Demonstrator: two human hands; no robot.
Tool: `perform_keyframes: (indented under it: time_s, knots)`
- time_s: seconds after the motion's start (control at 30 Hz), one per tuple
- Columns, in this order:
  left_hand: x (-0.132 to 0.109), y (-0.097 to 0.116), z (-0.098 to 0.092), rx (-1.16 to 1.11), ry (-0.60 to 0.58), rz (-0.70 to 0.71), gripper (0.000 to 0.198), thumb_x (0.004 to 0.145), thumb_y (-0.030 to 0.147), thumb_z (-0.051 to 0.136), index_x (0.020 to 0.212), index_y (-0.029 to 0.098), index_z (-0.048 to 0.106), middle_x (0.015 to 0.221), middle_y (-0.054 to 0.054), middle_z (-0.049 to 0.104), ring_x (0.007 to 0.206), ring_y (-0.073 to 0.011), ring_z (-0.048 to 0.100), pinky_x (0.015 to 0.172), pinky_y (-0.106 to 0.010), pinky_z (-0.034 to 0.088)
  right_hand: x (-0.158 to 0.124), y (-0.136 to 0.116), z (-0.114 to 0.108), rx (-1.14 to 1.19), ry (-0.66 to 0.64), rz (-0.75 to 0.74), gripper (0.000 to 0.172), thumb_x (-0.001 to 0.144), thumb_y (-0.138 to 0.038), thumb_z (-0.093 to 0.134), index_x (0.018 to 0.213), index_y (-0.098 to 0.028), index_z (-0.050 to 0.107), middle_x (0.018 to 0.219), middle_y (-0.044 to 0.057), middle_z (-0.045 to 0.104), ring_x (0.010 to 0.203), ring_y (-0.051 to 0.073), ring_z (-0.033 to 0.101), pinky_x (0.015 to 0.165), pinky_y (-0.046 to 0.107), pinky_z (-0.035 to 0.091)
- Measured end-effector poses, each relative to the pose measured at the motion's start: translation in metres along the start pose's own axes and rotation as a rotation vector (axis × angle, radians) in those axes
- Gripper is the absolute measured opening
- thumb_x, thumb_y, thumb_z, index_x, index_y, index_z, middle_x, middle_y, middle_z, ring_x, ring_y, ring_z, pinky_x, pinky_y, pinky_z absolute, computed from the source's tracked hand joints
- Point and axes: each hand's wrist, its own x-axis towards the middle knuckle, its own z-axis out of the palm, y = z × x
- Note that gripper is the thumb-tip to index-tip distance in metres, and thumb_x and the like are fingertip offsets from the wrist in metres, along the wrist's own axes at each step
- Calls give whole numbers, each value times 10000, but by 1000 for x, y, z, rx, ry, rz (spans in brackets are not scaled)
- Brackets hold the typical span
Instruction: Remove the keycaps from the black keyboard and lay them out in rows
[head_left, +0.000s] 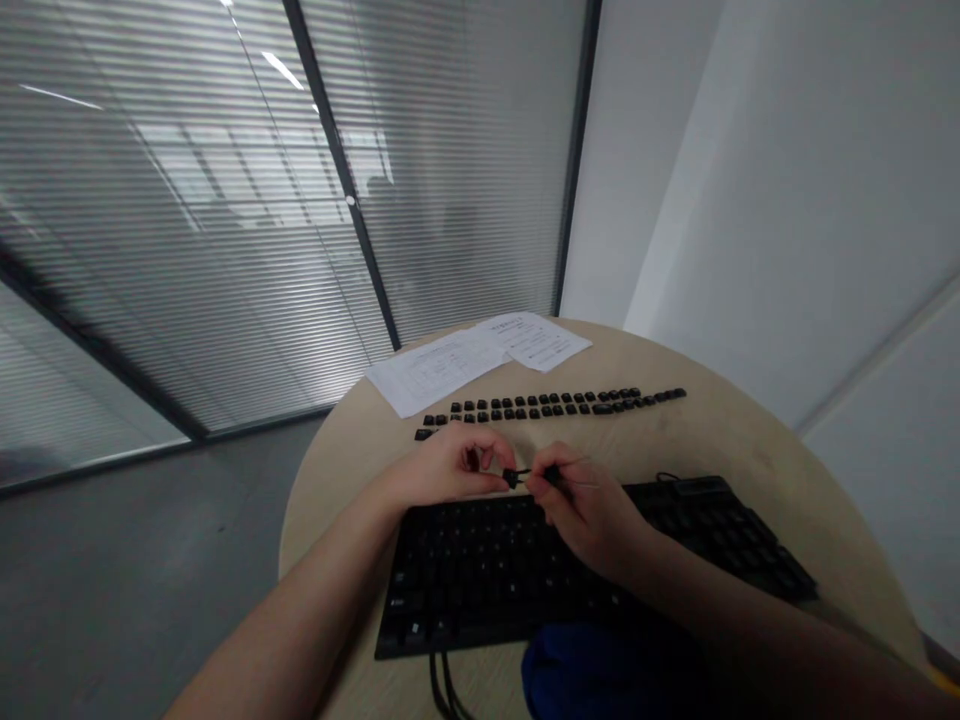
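Above the back edge of a black keyboard (469,560), my two hands meet. My left hand (469,462) pinches a small black keycap (511,478) between thumb and fingertips. With closed fingers, my right hand (589,510) grips a keycap puller (553,473), whose black body is partly covered by the fingers. Its thin wires reach across to the keycap; whether they are hooked on it I cannot make out. Beyond the hands, loose black keycaps (555,410) lie in two long rows. My right forearm hides part of the keyboard.
Printed paper sheets (442,370) lie at the back of the round wooden table (330,480). Black cables (442,680) run off the near side. Dark blue fabric (585,670) shows at the front edge. A blind-covered glass partition (465,180) and a white wall (810,200) stand behind.
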Motion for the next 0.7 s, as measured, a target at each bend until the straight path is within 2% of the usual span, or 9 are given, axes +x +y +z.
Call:
perform_keyframes:
  time_s: [0.1,0.17,0.27,0.33,0.5,0.7]
  knots:
    - [-3,-7,-5,-127,96,-22,224,799,355,776,943,189,734,732,21,607,666,-114,521,611,-240,436,1,-11,-13,-113,34,-123,147,999,-318,518,902,-236,592,762,35,692,629,186,633,604,306,441]
    - [-5,-12,-12,-191,210,-20,269,772,351,796,976,187,736,763,10,624,684,-117,529,634,-249,459,2,-18,-24,-148,83,-166,166,997,-328,524,881,-239,601,772,41,700,633,187,635,607,310,449]
    - [-4,-16,-25,-241,394,2,334,766,354,800,1046,186,733,857,-18,662,747,-128,574,678,-259,500,5,-26,-40,-155,169,-154,168,984,-332,548,862,-239,617,738,34,689,616,184,623,599,307,454]
    - [1,-18,-34,-201,472,13,356,799,364,772,1109,193,731,913,-31,675,780,-131,589,685,-253,510,5,-25,-44,-126,193,-118,153,974,-330,566,875,-238,639,707,25,678,596,182,615,582,301,453]
    - [29,-24,-42,77,461,14,338,897,305,656,1206,193,734,1108,-87,708,893,-158,636,728,-266,523,-6,-1,-36,-21,161,-95,149,973,-292,551,883,-233,654,755,42,712,649,196,660,601,301,487]
    - [54,-52,-22,441,314,-32,306,925,170,589,1181,197,755,1050,-77,710,875,-171,665,862,-336,541,-24,30,-25,-81,110,-221,122,979,-285,538,909,-233,623,753,38,701,662,194,668,619,304,496]
